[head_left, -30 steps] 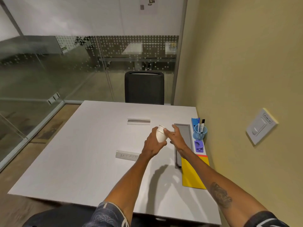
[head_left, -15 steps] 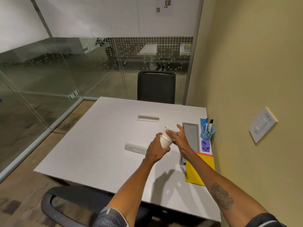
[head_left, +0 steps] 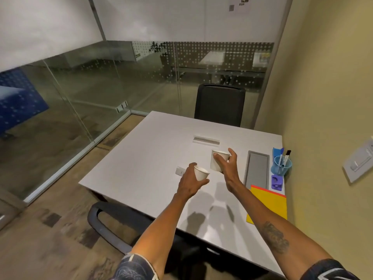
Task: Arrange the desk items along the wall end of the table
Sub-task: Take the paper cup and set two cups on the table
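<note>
Head view: left hand (head_left: 190, 181) hides most of one paper cup (head_left: 201, 173) it grips, right hand (head_left: 228, 165) grips another (head_left: 218, 161), both above the tabletop (head_left: 153, 158), pulled apart since earlier.

right wall (head_left: 327, 81): yellow, white switch plate (head_left: 358, 161) mounted | left and far sides: glass partition (head_left: 84, 93) with dotted frosting | floor (head_left: 50, 229): brown patterned carpet | surface (head_left: 153, 158): pale grey, rectangular | black chair (head_left: 220, 105) at far edge, another chair (head_left: 113, 225) at near edge | light: even, indoor
</note>
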Demonstrator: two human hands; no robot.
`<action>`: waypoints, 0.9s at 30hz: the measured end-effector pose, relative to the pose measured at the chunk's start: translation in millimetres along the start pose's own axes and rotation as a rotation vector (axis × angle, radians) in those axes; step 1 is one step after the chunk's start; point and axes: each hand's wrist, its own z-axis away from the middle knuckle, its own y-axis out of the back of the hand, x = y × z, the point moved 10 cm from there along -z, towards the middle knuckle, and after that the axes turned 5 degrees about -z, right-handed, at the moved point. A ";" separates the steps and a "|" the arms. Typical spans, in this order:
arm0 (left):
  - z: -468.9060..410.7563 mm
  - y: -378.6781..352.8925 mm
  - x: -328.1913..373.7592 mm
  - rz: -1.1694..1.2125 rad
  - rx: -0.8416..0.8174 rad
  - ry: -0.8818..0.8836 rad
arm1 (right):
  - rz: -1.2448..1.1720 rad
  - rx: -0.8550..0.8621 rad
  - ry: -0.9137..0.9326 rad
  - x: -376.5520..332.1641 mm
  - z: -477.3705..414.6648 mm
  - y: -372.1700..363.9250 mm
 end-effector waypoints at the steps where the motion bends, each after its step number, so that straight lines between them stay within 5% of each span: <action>1: 0.7 8.7 -4.7 -0.010 0.013 0.005 | 0.011 -0.005 0.000 1.8 1.8 -7.8; 27: 31.4 321.7 -241.6 0.108 0.305 0.036 | 0.098 -0.094 0.059 57.8 94.7 -352.1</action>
